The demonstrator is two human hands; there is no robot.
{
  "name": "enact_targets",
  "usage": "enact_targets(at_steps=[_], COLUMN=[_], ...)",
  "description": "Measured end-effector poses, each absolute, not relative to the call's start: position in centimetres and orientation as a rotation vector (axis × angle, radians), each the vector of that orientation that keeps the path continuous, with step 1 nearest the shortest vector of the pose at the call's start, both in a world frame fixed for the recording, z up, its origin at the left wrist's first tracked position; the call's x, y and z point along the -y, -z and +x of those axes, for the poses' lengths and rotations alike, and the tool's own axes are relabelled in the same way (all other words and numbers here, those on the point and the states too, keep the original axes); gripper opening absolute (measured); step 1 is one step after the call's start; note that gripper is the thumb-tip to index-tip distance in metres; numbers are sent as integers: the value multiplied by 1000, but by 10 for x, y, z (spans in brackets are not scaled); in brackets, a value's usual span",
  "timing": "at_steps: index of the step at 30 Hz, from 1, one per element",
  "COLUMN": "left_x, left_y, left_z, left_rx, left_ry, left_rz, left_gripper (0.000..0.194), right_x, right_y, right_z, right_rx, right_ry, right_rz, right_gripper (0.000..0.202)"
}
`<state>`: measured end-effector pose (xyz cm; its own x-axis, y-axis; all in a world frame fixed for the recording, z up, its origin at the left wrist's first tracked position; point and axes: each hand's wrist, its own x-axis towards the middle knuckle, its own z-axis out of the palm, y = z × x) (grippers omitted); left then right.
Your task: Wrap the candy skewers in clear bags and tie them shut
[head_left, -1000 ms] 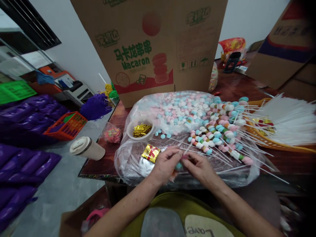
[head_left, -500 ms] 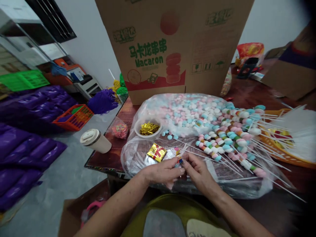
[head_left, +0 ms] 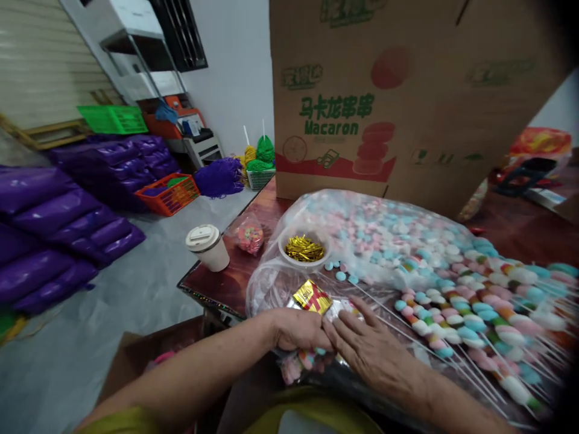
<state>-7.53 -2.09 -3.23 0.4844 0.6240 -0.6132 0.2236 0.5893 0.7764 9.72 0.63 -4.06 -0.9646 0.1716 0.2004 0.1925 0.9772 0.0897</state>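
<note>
My left hand (head_left: 301, 328) is closed at the table's front edge. Beneath its fingers hangs a small clear packet with pink, blue and orange contents (head_left: 292, 367), partly hidden by the hand. My right hand (head_left: 362, 340) lies with its fingers stretched out and touches the left hand's fingertips. Just beyond them is a gold packet with red marks (head_left: 312, 296), lying on silver wrapping. A white bowl (head_left: 284, 253) of gold twist ties (head_left: 304, 248) stands further back. To the right lie many skewers of pastel marshmallows (head_left: 470, 319).
A large clear bag of loose marshmallows (head_left: 362, 223) rests before a cardboard box (head_left: 335, 72). A lidded cup (head_left: 210, 250) stands at the table's left corner, near a small bag of pink sweets (head_left: 249, 238). Below left is an open carton (head_left: 131, 355); purple bundles (head_left: 54, 241) lie on the floor.
The view has swung left, so the table things appear further right. My hands have gone from pinching at a small item to the right hand lying flat against the left, nearer my body.
</note>
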Motion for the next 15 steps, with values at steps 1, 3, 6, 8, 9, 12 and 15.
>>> enact_targets(at_steps=[1, 3, 6, 8, 9, 12, 15], left_x=[20, 20, 27, 36, 40, 49, 50], left_y=[33, 32, 25, 21, 21, 27, 40], left_z=[-80, -89, -104, -114, -119, -133, -142], left_rx=[-1059, -1125, -1361, -1454, -1455, -1493, -1668], left_ry=[-191, -100, -266, -421, -476, -763, -1195], left_rz=[1015, 1265, 1840, 2162, 2264, 2193, 1406], left_gripper=[8, 8, 6, 10, 13, 19, 19], right_x=[-5, -3, -1, -7, -15, -60, -119], right_y=[44, 48, 47, 39, 33, 15, 12], right_z=[93, 83, 71, 63, 58, 35, -5], right_rx=[2966, 2976, 2883, 2859, 2846, 2833, 2816], right_ry=[53, -293, -689, -908, -1076, -1401, -930], right_rz=[-302, -424, -618, -664, -671, -679, -955], right_gripper=[41, 31, 21, 27, 31, 33, 35])
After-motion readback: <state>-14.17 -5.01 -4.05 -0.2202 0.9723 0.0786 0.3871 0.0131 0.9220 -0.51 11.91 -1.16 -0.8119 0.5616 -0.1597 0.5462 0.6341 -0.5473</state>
